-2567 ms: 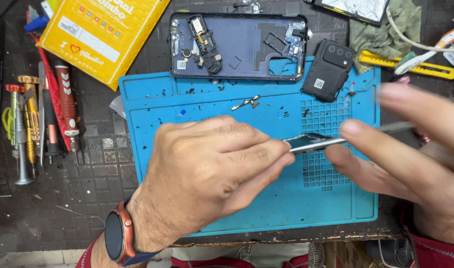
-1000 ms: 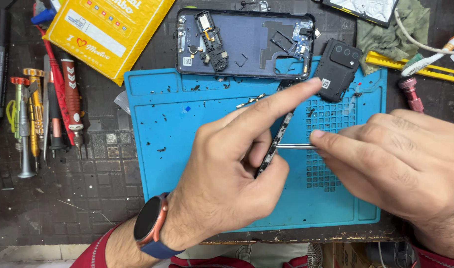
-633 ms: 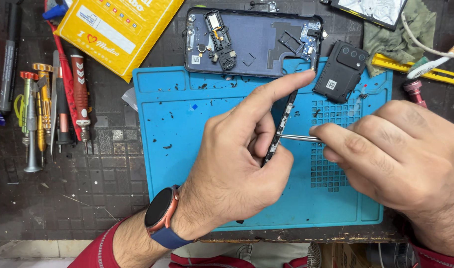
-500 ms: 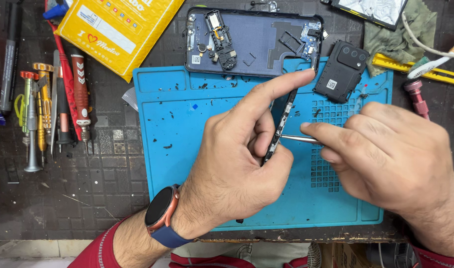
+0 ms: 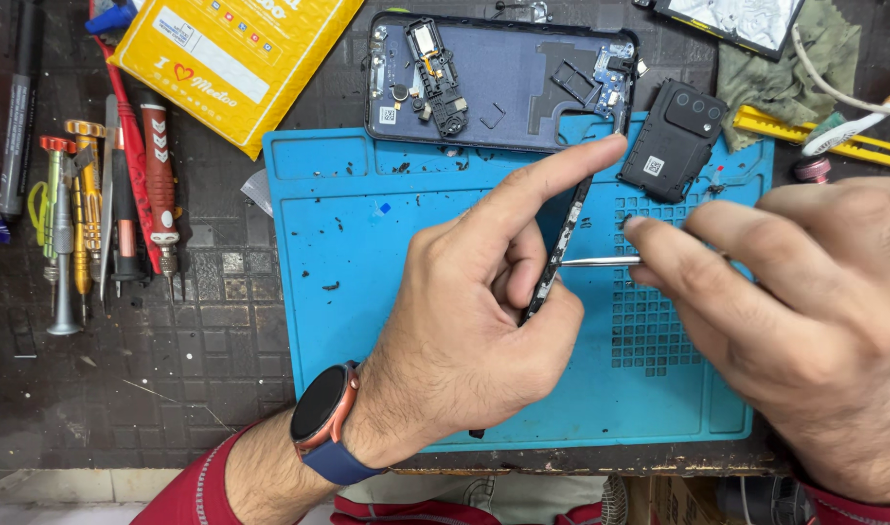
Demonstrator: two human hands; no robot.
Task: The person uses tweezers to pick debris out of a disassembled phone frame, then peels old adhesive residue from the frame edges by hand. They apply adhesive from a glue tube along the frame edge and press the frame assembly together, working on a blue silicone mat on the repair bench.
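My left hand (image 5: pixel 474 321) pinches a thin dark circuit board strip (image 5: pixel 559 255) on edge between thumb and forefinger, above the blue work mat (image 5: pixel 348 292). A smartwatch sits on that wrist. My right hand (image 5: pixel 795 301) grips metal tweezers (image 5: pixel 601 261) whose tips touch the strip's middle. An opened phone body (image 5: pixel 503 83) with exposed parts lies at the mat's far edge. A black camera cover piece (image 5: pixel 674 141) rests at the mat's upper right.
Several screwdrivers and a pen (image 5: pixel 85 214) lie in a row at the left. A yellow padded envelope (image 5: pixel 231 58) sits at the top left. A green cloth (image 5: pixel 815 58), a yellow tool (image 5: pixel 834 141) and a phone screen (image 5: pixel 732 19) are at the top right.
Earlier my left hand lay flat and low with the tweezers over it. It has since lifted the strip upright, and my right hand's fingers have spread a little on the tweezers.
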